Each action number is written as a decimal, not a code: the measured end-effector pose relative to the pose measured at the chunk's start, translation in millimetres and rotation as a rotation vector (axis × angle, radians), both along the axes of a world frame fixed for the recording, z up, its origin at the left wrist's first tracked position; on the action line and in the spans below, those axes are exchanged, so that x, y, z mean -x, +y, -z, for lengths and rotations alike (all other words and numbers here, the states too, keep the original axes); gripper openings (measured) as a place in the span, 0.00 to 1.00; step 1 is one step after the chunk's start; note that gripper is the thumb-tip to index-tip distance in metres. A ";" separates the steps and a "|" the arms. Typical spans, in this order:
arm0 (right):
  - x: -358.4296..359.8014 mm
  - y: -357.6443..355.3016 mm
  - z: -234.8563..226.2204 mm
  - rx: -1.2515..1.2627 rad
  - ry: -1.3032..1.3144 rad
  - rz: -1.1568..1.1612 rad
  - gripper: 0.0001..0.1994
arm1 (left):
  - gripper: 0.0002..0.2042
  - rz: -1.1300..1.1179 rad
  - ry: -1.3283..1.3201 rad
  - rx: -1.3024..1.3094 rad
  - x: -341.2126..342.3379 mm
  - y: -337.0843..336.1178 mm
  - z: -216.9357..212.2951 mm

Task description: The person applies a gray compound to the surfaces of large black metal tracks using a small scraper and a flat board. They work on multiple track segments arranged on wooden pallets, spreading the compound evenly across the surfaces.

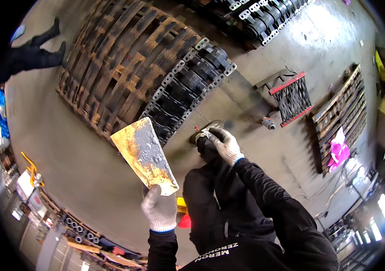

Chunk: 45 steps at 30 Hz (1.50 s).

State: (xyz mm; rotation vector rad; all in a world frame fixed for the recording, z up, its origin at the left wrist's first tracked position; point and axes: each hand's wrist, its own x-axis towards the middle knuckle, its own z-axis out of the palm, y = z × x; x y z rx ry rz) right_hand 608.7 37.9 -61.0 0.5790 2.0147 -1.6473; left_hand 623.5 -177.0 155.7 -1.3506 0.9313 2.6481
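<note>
My left hand (160,208), in a whitish knit glove, grips the lower corner of a flat rectangular board (131,151). Its face is yellowish and stained brown, with a thick grey paste smeared over the upper right half. The thumb lies on the front of the board; the other fingers are behind it. My right hand (225,145), gloved alike, is closed over my dark trouser leg close to my shoe (207,128). Its fingertips are partly hidden, so what it holds, if anything, does not show. Beyond the board stands a row of black rounded metal parts (192,74) with silver drilled flanges.
Wooden pallets (124,58) lie beside the black parts. To the right are a black rack with red edges (294,97), a small cylindrical object (268,123), and another pallet (344,117) bearing pink material (338,151). Another person's legs (39,52) show at far left.
</note>
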 end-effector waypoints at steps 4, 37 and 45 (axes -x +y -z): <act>16.3 -16.3 1.9 -0.117 0.147 -0.230 0.14 | 0.28 -0.145 0.053 0.027 -50.1 -3.2 51.7; 13.1 -86.8 281.7 -0.209 0.928 -0.369 0.17 | 0.24 -0.760 0.694 0.304 -27.8 -48.4 341.5; 2.2 -86.0 291.6 -0.221 0.929 -0.353 0.16 | 0.22 -0.741 0.793 0.116 -21.7 -43.3 336.4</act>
